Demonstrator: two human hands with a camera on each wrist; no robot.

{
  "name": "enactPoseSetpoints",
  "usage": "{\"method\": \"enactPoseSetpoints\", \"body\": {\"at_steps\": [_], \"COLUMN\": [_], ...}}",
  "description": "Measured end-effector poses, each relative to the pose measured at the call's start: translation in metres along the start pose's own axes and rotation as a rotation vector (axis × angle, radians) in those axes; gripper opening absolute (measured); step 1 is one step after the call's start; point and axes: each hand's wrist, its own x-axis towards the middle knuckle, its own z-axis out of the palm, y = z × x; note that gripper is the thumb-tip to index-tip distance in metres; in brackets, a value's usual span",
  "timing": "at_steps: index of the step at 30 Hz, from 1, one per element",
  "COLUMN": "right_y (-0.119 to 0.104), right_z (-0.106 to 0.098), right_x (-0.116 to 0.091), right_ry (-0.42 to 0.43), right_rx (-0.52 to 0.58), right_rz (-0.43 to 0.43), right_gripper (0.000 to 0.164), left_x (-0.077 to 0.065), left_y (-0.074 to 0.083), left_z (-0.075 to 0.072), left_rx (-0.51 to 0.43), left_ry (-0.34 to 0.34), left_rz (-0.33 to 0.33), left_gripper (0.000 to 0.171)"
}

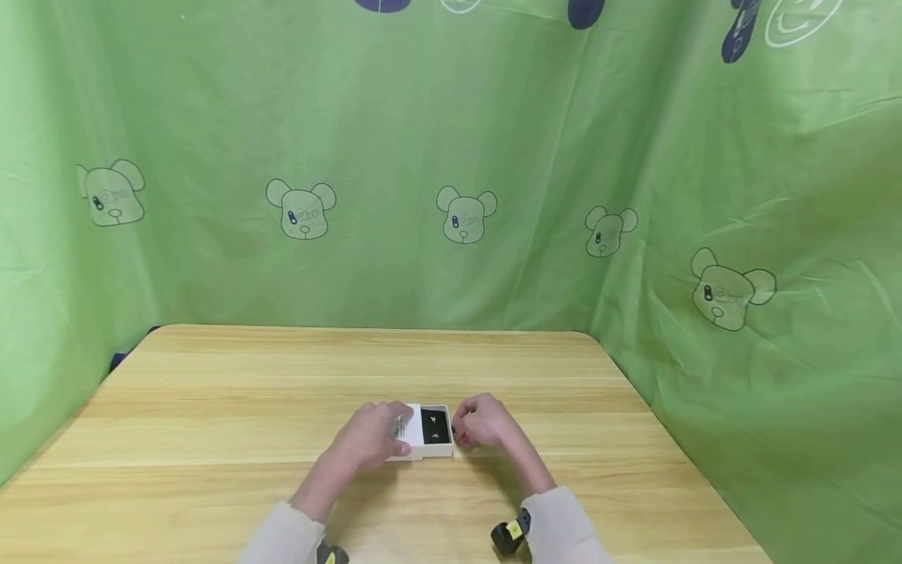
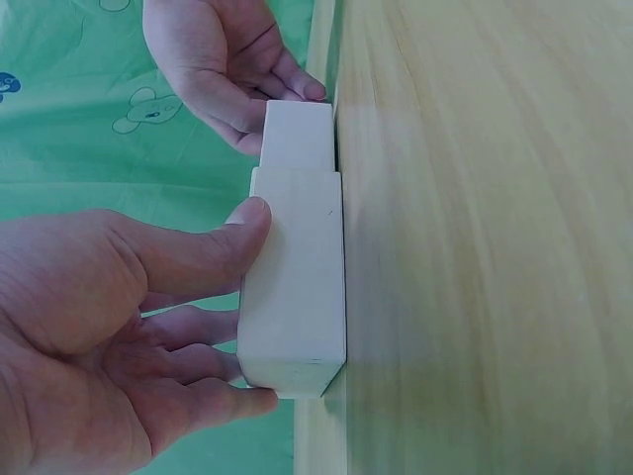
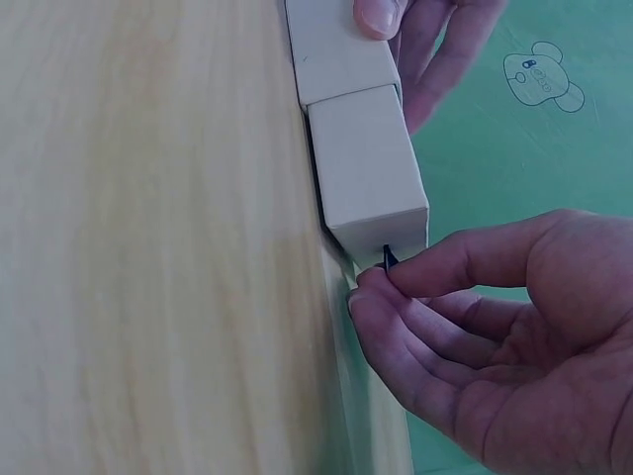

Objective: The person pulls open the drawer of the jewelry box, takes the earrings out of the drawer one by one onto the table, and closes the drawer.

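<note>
A small white drawer-style box lies on the table, its sleeve [image 1: 413, 428] to the left and its inner tray [image 1: 438, 450] slid partly out to the right. Inside the tray is a black insert [image 1: 434, 427] bearing two small star-shaped pieces, perhaps earrings. My left hand [image 1: 372, 435] grips the sleeve, thumb on the near side and fingers around the far side. At the tray's right end my right hand [image 1: 482, 421] pinches a small dark pull tab [image 3: 389, 258] between thumb and finger. The sleeve hides the tray's left part.
The wooden table [image 1: 211, 423] extends on all sides of the box. A green curtain [image 1: 380, 274] printed with bear heads hangs behind the table and along both sides. A black wrist device [image 1: 509, 536] sits at the right sleeve cuff.
</note>
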Motion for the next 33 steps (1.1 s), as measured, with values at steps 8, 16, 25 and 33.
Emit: {"method": "enactPoseSetpoints", "body": {"at_steps": [8, 16, 25, 33], "right_y": [-0.0010, -0.0019, -0.0031, -0.0069], "right_z": [-0.0010, -0.0010, -0.0021, -0.0024], "right_x": [0.0005, 0.0009, 0.0008, 0.0001], "right_ry": [-0.017, -0.011, 0.019, 0.112], "right_rx": [0.002, -0.005, -0.010, -0.058], "right_rz": [-0.001, -0.004, -0.020, -0.051], "right_gripper": [0.011, 0.014, 0.012, 0.014], "left_x": [-0.0001, 0.0012, 0.0005, 0.0008], "left_y": [-0.0001, -0.0017, -0.0012, -0.0017], "left_z": [0.0001, 0.0018, 0.0017, 0.0020], "left_rx": [-0.004, -0.009, -0.009, -0.005], "left_ry": [0.009, 0.012, 0.028, 0.024], "left_rz": [-0.006, -0.007, 0.002, 0.007], "left_gripper": [0.055, 0.054, 0.054, 0.055]}}
